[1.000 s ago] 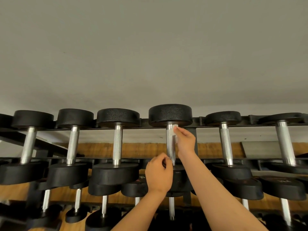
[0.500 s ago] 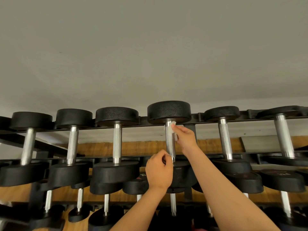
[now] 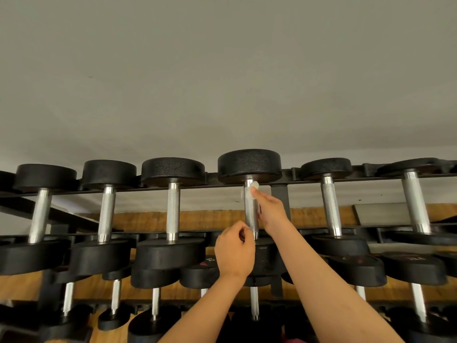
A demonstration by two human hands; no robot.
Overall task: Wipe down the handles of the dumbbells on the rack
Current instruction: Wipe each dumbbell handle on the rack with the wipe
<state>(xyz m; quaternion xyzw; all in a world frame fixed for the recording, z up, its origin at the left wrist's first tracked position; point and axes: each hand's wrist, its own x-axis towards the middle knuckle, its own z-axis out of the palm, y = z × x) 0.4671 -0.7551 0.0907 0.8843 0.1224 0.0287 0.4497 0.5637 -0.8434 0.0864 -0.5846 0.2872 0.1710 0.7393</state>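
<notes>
Rack (image 3: 279, 199) slightly higher, grey wall (image 3: 222, 70) behind

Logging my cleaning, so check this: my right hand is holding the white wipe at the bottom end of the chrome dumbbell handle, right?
Not quite. The head view shows the right hand holding the white wipe at the top end of the chrome dumbbell handle, just under its far black head.

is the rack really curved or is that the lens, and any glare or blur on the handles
Head view: the wide lens bows the rack rails towards the edges; light is soft and even, with mild sheen on the handle, no harsh glare; the white wipe looks slightly washed out.
</notes>
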